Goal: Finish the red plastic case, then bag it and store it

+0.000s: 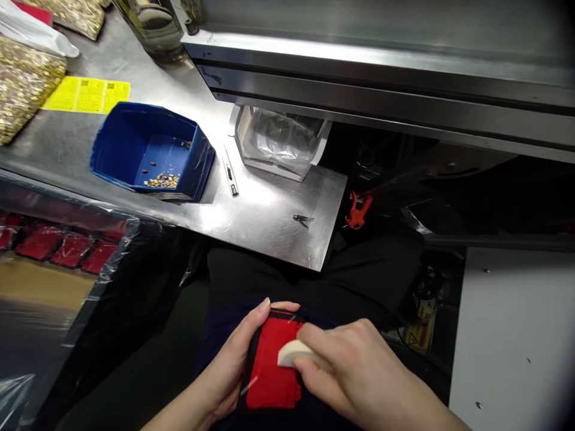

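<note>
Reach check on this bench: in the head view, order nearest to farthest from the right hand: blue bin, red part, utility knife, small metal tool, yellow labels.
From the right hand:
1. Red part, in the left hand
2. Small metal tool, on the bench, ahead
3. Utility knife, left of the tool
4. Blue bin, left of the knife
5. Yellow labels, beyond the bin

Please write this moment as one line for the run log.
left hand: holds red-and-black part | right hand: holds pale piece over its red face | metal bench: blue bin with gold bits
</note>
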Motion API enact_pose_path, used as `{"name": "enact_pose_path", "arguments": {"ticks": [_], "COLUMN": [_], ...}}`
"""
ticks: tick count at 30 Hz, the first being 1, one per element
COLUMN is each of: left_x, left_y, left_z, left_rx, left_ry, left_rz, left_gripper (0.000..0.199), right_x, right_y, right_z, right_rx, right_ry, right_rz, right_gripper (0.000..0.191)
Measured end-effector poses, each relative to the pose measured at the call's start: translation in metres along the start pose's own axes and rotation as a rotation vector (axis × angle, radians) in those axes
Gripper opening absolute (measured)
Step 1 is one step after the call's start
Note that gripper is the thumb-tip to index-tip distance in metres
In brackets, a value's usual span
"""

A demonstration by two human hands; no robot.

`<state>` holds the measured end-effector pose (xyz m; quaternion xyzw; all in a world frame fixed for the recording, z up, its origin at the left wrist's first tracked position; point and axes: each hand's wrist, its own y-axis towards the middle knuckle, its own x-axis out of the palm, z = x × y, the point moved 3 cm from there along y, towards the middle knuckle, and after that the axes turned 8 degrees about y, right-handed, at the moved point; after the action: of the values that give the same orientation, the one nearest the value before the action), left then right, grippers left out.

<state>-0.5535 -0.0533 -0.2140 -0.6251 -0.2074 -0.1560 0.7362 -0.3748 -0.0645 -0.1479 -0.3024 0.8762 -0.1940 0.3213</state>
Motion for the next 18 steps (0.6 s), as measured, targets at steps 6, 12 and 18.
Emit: {"name": "enact_pose_path", "arguments": {"ticks": [6, 12, 18], "left_x": [-0.001, -0.002, -0.005], "left_y": [0.000, 0.000, 0.000], "left_z": [0.001, 0.002, 0.002], "left_rx": [-0.020, -0.032, 0.041], "left_ry": [-0.036, -0.005, 0.101], "left_rz": [-0.025, 0.019, 0.045], "left_gripper": [0.061, 0.060, 0.061], "right_x": [0.008, 0.002, -0.003], "right_y": [0.005, 0.007, 0.005], "right_z": [-0.004, -0.006, -0.011], "right_rx": [-0.013, 0.057, 0.028], "right_ry": [-0.043, -0.069, -0.126], "right_rz": [-0.031, -0.025, -0.080], "right_gripper": [0.016, 0.015, 0.017]}}
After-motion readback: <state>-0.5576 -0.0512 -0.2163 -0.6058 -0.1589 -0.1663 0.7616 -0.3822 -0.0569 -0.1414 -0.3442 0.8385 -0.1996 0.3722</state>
